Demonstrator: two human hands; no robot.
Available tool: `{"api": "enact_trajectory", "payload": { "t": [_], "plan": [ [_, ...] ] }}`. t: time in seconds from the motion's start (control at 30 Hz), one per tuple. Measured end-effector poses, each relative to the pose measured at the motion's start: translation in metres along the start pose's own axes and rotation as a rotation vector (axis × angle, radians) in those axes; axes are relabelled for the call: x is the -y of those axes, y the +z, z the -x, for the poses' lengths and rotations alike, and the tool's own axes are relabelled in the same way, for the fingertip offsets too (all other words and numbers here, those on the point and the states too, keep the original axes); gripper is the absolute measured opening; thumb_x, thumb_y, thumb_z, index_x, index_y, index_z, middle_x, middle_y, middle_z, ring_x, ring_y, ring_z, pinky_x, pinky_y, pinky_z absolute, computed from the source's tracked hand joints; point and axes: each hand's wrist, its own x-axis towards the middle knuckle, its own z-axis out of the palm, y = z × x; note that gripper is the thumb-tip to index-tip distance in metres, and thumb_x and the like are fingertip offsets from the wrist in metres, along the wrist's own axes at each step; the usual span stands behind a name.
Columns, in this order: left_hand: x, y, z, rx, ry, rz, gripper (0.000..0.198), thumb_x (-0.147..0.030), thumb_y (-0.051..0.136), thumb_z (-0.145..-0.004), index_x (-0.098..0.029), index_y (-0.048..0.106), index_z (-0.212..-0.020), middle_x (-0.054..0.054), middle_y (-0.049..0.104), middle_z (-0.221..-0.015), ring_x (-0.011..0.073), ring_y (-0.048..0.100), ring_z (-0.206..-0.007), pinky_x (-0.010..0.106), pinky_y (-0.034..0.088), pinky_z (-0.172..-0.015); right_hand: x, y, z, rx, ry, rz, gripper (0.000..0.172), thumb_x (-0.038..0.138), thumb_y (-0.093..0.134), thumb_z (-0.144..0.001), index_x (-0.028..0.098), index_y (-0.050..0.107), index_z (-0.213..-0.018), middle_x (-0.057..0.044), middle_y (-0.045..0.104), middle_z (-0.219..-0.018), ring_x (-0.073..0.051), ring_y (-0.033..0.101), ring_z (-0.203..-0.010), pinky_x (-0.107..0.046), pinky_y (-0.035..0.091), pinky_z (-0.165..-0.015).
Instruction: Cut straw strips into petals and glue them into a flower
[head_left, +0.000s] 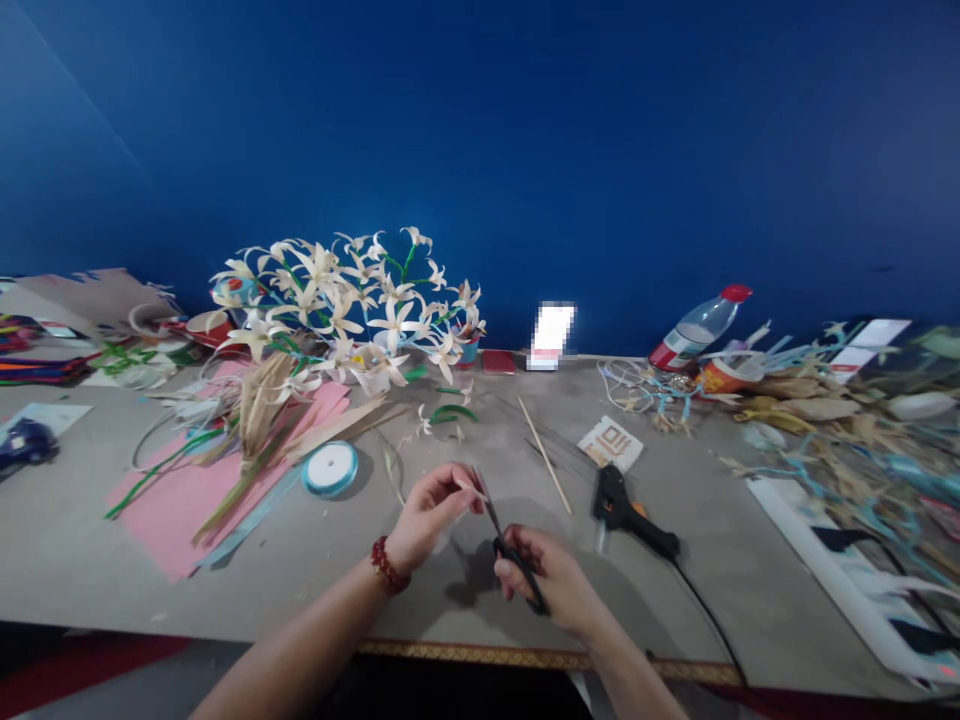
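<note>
My left hand, with a red bead bracelet at its wrist, pinches a small whitish piece too small to name surely. My right hand is wrapped round the black handles of a pair of scissors. The scissor blades point up and left, right beside the piece at my left fingertips; whether they touch it I cannot tell. Both hands are raised a little over the grey table, near its front edge. A black glue gun lies to the right of my hands.
Cream-coloured handmade flowers stand at the back left. Pink paper, dried husks and a blue ribbon roll lie left. A wooden stick, a bottle, a power strip and a pile of husks are right.
</note>
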Motion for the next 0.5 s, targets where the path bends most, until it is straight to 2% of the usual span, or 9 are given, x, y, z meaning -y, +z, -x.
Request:
{"api": "enact_trajectory", "payload": {
  "t": [0.33,0.5],
  "plan": [
    [-0.003,0.0,-0.001,0.002,-0.031,0.037,0.025,-0.035,0.073,-0.077,-0.015,0.058,-0.077,0.004,0.063,-0.08,0.0136,0.058,-0.068,0.028,0.046,-0.068,-0.007,-0.002,-0.002,-0.044,0.027,0.044,0.051,0.058,0.074,-0.063,0.023,0.037,-0.061,0.009,0.042,-0.051,-0.008,0.043,-0.044,-0.022,0.036,-0.047],
    [-0.004,-0.001,-0.002,0.008,-0.048,0.012,0.023,-0.034,0.072,-0.078,-0.014,0.06,-0.077,0.005,0.064,-0.08,0.0129,0.057,-0.067,0.027,0.046,-0.068,-0.014,-0.014,-0.004,-0.1,-0.015,0.14,0.049,0.058,0.07,-0.068,0.023,0.036,-0.06,0.008,0.042,-0.05,-0.01,0.046,-0.043,-0.022,0.035,-0.045]
  ]
}}
